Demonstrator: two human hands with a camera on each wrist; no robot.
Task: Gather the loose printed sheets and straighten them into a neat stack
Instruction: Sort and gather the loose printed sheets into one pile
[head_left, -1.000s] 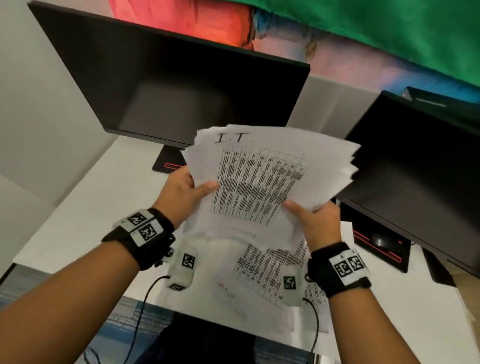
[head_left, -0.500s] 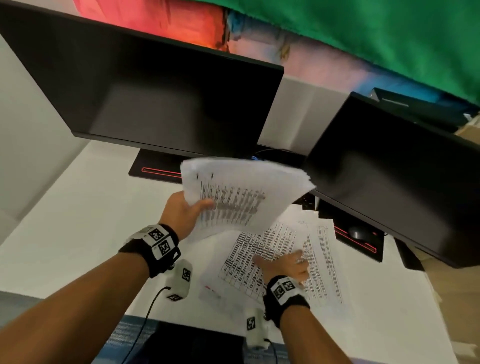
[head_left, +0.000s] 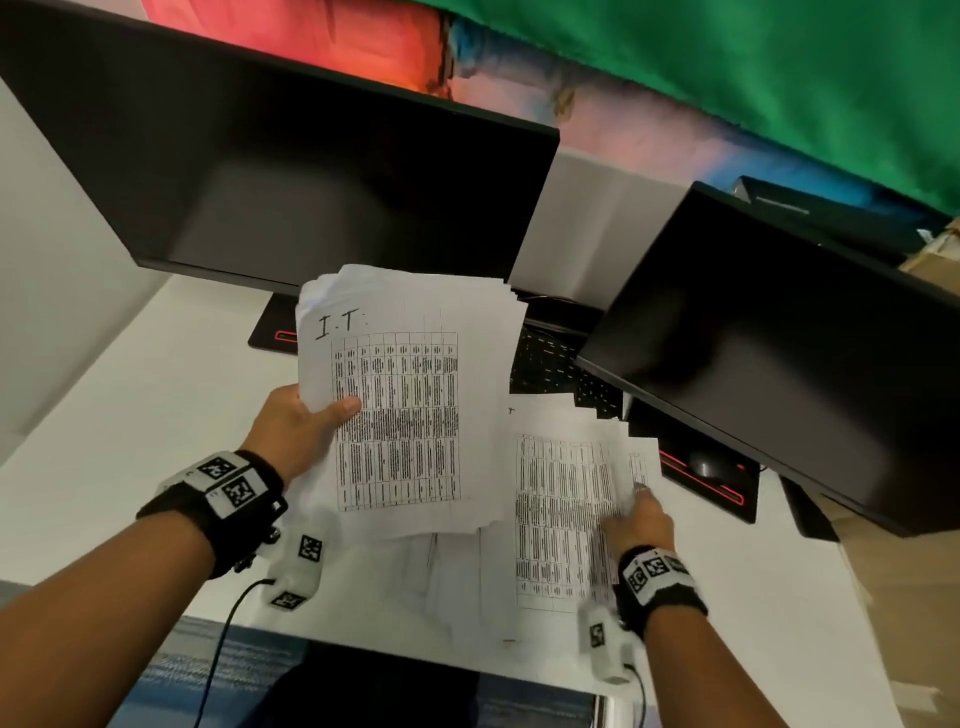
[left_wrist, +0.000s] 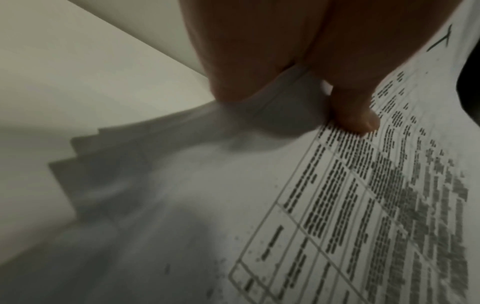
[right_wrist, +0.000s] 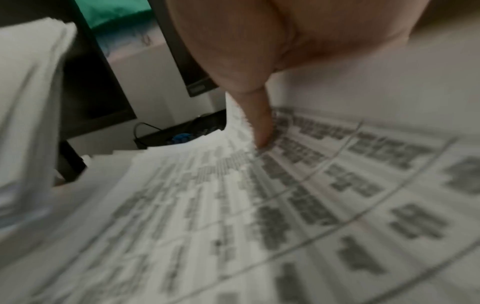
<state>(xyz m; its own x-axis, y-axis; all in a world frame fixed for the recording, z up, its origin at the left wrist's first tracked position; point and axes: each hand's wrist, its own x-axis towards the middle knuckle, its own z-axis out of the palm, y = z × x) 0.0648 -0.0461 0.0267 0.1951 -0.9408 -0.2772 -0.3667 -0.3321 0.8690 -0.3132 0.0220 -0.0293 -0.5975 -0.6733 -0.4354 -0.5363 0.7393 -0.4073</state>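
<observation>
My left hand (head_left: 322, 415) grips a thick, uneven stack of printed sheets (head_left: 410, 395) above the desk, thumb on the top page marked "I.T". In the left wrist view the thumb (left_wrist: 358, 119) presses on the printed table of that stack (left_wrist: 363, 205). More loose sheets (head_left: 556, 509) lie fanned on the desk to the right. My right hand (head_left: 636, 514) is down on their right edge with curled fingers. Its thumb (right_wrist: 262, 135) presses the blurred top sheet (right_wrist: 233, 205), whose edge curls up beside it. The fingers under the paper are hidden.
Two dark monitors (head_left: 291, 171) (head_left: 779, 332) stand close behind the papers, their bases (head_left: 711, 483) on the white desk (head_left: 130, 415). A black keyboard (head_left: 545, 358) lies between them, partly under the fanned sheets. The desk's front edge is near my wrists.
My right hand let go of the held stack and dropped to the loose sheets on the desk, then slid right. My left hand kept the stack and turned it to face me.
</observation>
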